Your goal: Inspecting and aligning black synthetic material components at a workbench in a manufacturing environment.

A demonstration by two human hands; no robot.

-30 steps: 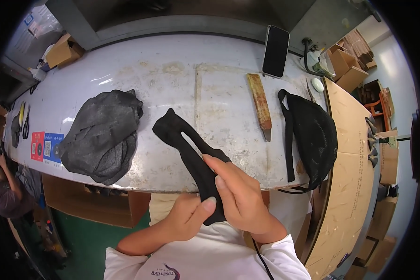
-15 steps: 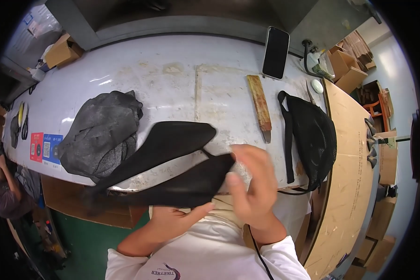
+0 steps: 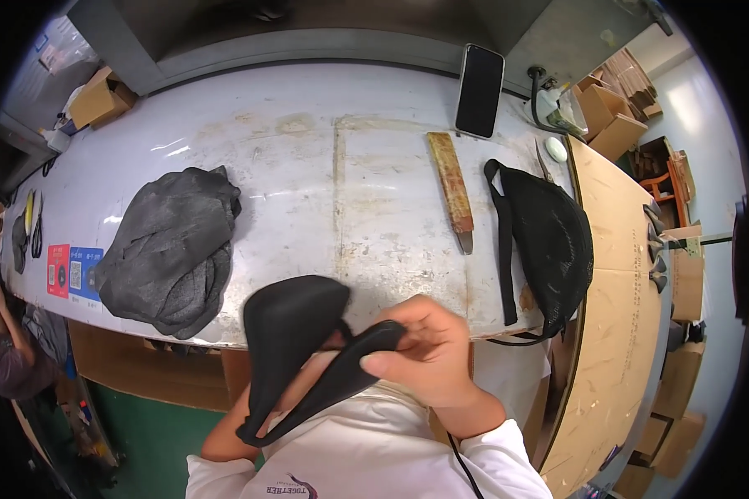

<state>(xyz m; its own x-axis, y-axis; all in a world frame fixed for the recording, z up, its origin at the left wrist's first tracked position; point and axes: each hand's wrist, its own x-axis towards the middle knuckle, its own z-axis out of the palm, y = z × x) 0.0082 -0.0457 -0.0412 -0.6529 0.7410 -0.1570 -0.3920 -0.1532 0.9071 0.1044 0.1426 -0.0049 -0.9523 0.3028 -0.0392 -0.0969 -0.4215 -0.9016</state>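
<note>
A black bra (image 3: 295, 320) with two smooth moulded cups is held up over the table's front edge, in front of my shirt. My right hand (image 3: 429, 349) pinches the end of its right cup between thumb and fingers. Behind the bra is my left hand (image 3: 310, 376); only a patch of skin shows between the cups, and its fingers are hidden. On the table to the left lies a crumpled dark grey cloth (image 3: 171, 249). Another black piece (image 3: 549, 241), partly mesh with a strap, lies to the right.
On the white table (image 3: 291, 200) lie a worn flat wooden-handled blade (image 3: 451, 183), a phone (image 3: 479, 91) propped upright, and scissors (image 3: 544, 162) beside a white oval object (image 3: 556, 150). A cardboard sheet (image 3: 616, 316) covers the right side. Another person (image 3: 12, 358) is at far left.
The bra has come down and closer to my body, its cups swinging from sideways to more upright. My right hand has lowered and closed on its edge; my left hand has gone behind it.
</note>
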